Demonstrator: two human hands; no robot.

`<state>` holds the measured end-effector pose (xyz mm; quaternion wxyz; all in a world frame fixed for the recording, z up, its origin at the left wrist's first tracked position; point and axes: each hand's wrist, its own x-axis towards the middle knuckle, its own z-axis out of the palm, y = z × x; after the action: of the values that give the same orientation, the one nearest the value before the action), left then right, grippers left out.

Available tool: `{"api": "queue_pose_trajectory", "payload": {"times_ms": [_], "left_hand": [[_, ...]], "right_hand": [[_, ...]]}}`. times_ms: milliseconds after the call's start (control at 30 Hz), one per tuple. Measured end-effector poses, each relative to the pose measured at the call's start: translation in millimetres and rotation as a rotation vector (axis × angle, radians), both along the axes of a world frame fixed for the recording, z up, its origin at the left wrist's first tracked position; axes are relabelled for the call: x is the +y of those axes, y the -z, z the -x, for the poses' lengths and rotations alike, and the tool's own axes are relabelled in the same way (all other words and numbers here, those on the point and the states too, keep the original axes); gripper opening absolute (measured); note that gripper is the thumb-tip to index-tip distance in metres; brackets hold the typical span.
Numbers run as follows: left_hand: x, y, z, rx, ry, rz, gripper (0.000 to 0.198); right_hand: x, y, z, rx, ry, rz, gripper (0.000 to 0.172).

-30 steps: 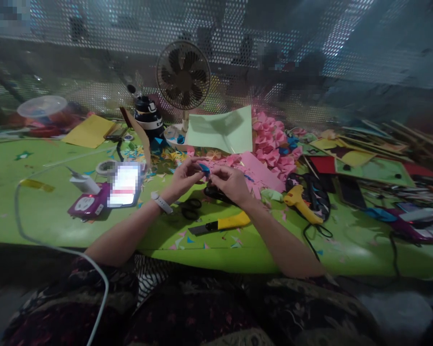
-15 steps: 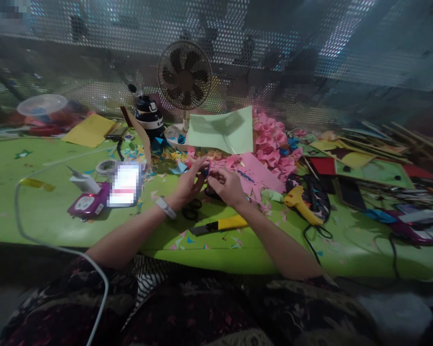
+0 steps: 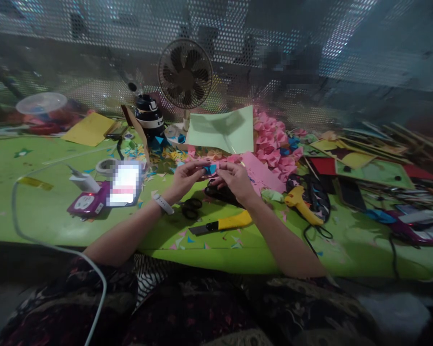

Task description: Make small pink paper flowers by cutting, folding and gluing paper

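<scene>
A small piece of blue paper (image 3: 210, 169) is pinched between my two hands, above the green table. My left hand (image 3: 187, 179), with a pale band on its wrist, grips its left side. On the other side my right hand (image 3: 235, 181) holds it by the fingertips. Beneath the right hand lies a dark object (image 3: 223, 193), partly covered. Black-handled scissors (image 3: 191, 209) rest near the left wrist. A yellow utility knife (image 3: 220, 223) lies between my forearms. Pink paper (image 3: 261, 171) spreads just behind the right hand.
A phone (image 3: 124, 183) and a purple power strip (image 3: 86, 204) with a cable sit at left. Behind are a fan (image 3: 185, 74), a dark bottle (image 3: 149, 117) and a pale green sheet (image 3: 222, 132). A yellow glue gun (image 3: 303, 205) and pink paper pieces (image 3: 270, 134) lie right.
My fingers have spread apart from their bunched pose, and the blue paper between them now shows more fully. The right hand has shifted slightly right; the table items stay put.
</scene>
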<state>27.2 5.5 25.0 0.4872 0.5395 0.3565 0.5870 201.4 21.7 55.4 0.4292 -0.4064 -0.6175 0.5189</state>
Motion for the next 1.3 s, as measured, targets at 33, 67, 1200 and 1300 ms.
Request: {"api": "queue_pose_trajectory", "payload": {"times_ms": [33,67,1200,1300], "left_hand": [[-0.8,-1.9,0.6,-0.046,0.021,0.06,0.04],[-1.5,-3.6,1.2,-0.086,0.033,0.107,0.04],[0.7,-5.1,2.9,-0.276,0.108,0.22,0.03],[0.8,-3.5,2.5,-0.263,0.105,0.206,0.03]], "right_hand": [[0.6,0.5,-0.3,0.007,-0.007,0.006,0.027],[1.2,1.1,-0.7,0.009,-0.013,0.009,0.027],[3.7,-1.6,-4.8,0.036,-0.035,-0.043,0.04],[3.1,-2.8,-5.0,0.025,-0.037,-0.04,0.039]]}}
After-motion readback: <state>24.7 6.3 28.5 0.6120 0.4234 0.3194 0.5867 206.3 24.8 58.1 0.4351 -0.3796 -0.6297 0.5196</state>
